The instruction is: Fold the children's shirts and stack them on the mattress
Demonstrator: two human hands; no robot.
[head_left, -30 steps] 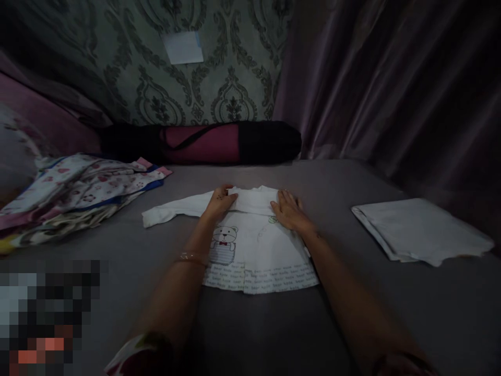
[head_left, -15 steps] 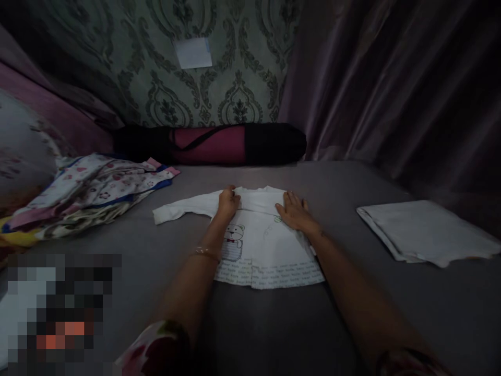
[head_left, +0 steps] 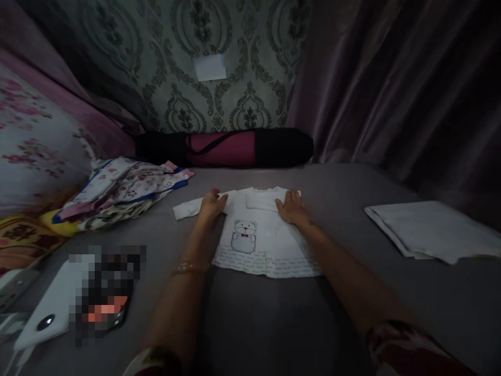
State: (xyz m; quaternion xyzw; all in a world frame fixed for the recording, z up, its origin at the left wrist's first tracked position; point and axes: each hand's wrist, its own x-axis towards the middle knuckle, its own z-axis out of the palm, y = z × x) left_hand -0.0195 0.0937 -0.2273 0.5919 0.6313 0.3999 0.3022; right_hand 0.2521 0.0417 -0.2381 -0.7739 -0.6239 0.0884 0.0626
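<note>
A small white long-sleeved shirt point(head_left: 270, 235) lies flat on the grey sheet, with a printed bear on the left part of its front and lettering along the hem. Its right sleeve point(head_left: 260, 201) is folded inward across the chest. The left sleeve point(head_left: 188, 209) still stretches out sideways. My right hand point(head_left: 293, 208) rests flat on the right shoulder and the folded sleeve, fingers extended. At the left shoulder, where the outstretched sleeve begins, is my left hand point(head_left: 213, 204), its thumb apart from its fingers. The cloth beneath both palms is hidden.
Folded white cloth point(head_left: 434, 230) lies on the right. To the left are a pile of patterned clothes point(head_left: 129, 183), a yellow cloth point(head_left: 29, 235) and a white device point(head_left: 58, 303) beside a pixelated area. A black and pink rolled bag point(head_left: 223, 149) lies along the wall.
My left hand has let go of the folded sleeve's end and moved left to the other sleeve. My right hand stays on the shoulder. The view has shifted left.
</note>
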